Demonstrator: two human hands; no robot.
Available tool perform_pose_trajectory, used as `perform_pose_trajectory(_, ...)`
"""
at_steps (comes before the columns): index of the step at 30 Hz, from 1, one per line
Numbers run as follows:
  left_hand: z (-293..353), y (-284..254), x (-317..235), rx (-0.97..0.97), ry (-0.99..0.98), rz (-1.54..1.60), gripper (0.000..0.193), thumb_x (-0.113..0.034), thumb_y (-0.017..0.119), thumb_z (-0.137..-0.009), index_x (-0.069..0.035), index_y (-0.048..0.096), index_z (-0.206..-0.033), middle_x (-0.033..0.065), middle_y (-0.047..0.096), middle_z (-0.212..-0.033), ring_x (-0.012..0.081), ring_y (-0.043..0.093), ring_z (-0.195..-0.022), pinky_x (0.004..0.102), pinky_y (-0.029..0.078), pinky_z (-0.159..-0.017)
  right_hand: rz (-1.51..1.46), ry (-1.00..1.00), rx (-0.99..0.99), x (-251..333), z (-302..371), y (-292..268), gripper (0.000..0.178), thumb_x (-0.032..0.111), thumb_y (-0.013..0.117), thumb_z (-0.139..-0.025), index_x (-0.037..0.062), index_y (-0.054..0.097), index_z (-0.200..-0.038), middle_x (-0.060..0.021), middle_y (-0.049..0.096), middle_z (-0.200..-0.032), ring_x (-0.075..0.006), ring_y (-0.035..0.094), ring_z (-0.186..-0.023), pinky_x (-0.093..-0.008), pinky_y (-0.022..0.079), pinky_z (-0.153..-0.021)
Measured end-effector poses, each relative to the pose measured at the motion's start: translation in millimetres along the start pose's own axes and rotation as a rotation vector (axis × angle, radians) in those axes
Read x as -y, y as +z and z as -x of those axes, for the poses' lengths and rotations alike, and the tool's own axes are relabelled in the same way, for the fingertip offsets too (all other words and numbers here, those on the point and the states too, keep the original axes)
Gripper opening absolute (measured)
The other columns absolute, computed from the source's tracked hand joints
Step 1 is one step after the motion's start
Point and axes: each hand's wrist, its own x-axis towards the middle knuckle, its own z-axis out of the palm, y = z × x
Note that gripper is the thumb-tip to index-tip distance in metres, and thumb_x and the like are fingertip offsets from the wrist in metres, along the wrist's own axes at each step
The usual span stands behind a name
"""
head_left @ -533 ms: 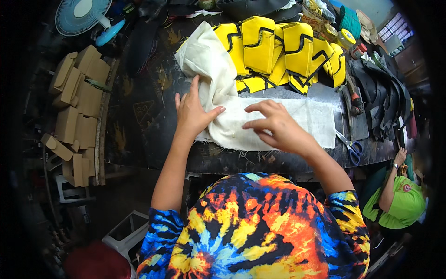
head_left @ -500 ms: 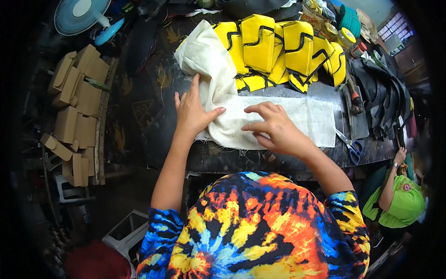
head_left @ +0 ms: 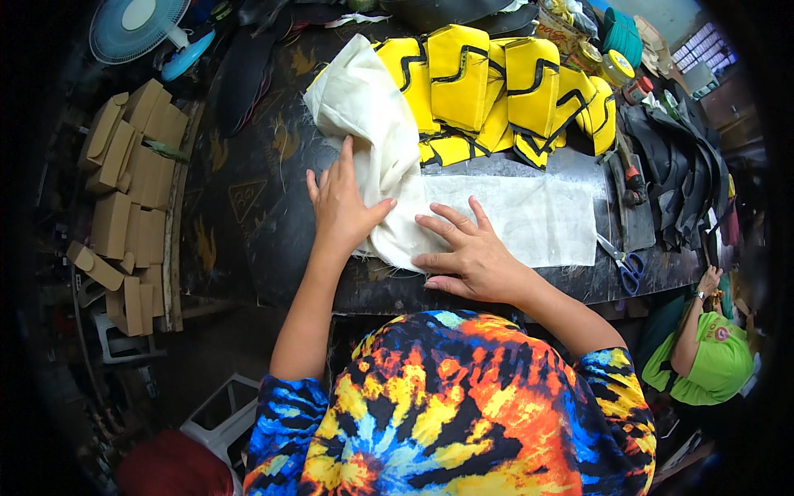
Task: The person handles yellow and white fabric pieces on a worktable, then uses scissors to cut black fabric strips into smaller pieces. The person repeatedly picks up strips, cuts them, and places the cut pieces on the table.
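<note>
A long white cloth [head_left: 529, 211] lies on the dark tabletop, with its left part bunched and folded upward. My left hand [head_left: 343, 207] rests on the bunched part, fingers spread and thumb out to the right. Near the cloth's front edge, my right hand [head_left: 467, 252] lies flat with its fingers apart, pointing left and away. Neither hand grips anything. Just beyond the cloth sits a row of yellow pieces with black trim [head_left: 457, 78], partly covered at the left by the cloth. Scissors with blue handles [head_left: 630, 269] lie off the cloth's right end.
Black cut sheets [head_left: 674, 182] pile up at the right, beside a red-and-black tool [head_left: 633, 178]. Jars [head_left: 616, 68] stand at the back right. Brown cardboard boxes [head_left: 149, 178] line the left, below a fan [head_left: 139, 25]. A person in a green shirt [head_left: 711, 355] is at the right.
My right hand has lowered onto the cloth near its front edge, its fingers spreading out. The left hand stays on the bunched part, almost unmoved.
</note>
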Motion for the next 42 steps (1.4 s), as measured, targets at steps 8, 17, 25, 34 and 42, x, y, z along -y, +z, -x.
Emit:
perform_pose_trajectory(8, 1, 1, 0, -0.014, 0.000, -0.008, 0.118, -0.037, 0.090, -0.066, -0.005, 0.026, -0.160, 0.0203, 0.060, -0.138, 0.0372, 0.053, -0.133, 0.0655, 0.015, -0.121, -0.017, 0.172, -0.262, -28, -42, 0, 0.045, 0.043, 0.068, -0.093, 0.0129, 0.069, -0.126, -0.0186, 0.044, -0.155, -0.0395, 0.032, -0.151, -0.0727, 0.013, -0.119)
perform_pose_trajectory(17, -2, 11, 5, -0.034, 0.038, -0.026, 0.116, -0.035, 0.091, -0.066, -0.009, 0.028, -0.160, 0.0202, 0.057, -0.143, 0.0368, 0.052, -0.134, 0.0654, 0.018, -0.120, 0.056, 0.082, -0.230, -26, -30, 15, 0.041, 0.051, 0.070, -0.089, 0.0164, 0.076, -0.110, -0.0170, 0.043, -0.157, -0.0383, 0.029, -0.153, -0.0737, 0.015, -0.118)
perform_pose_trajectory(25, 5, 5, -2, -0.080, 0.219, 0.131, 0.076, -0.012, 0.076, -0.081, 0.001, 0.045, -0.149, 0.0247, 0.059, -0.140, 0.0411, 0.058, -0.128, 0.0558, 0.035, -0.115, -0.099, -0.083, -0.347, -18, -46, -49, 0.076, 0.026, 0.086, -0.076, 0.0192, 0.055, -0.145, -0.0143, 0.049, -0.151, -0.0334, 0.042, -0.147, -0.0577, 0.029, -0.121)
perform_pose_trajectory(34, 14, -57, -27, -0.181, 0.589, 0.271, 0.049, 0.010, 0.070, -0.076, -0.004, 0.060, -0.123, 0.0203, 0.068, -0.107, 0.0413, 0.068, -0.096, 0.0458, 0.055, -0.083, -0.045, -0.249, -0.120, -4, -119, -101, 0.117, 0.017, 0.089, -0.071, 0.0239, 0.020, -0.165, -0.0133, 0.068, -0.124, -0.0355, 0.063, -0.120, -0.0529, 0.044, -0.107)
perform_pose_trajectory(42, 1, -104, -16, -0.388, 0.463, 0.751, 0.081, -0.014, 0.077, -0.087, -0.001, 0.031, -0.152, 0.0183, 0.050, -0.141, 0.0283, 0.052, -0.131, 0.0422, 0.038, -0.116, 0.129, -0.091, -0.274, -9, -146, -125, 0.102, 0.014, 0.077, -0.082, 0.0265, 0.020, -0.165, -0.0178, 0.074, -0.092, -0.0354, 0.073, -0.076, -0.0455, 0.057, -0.064)
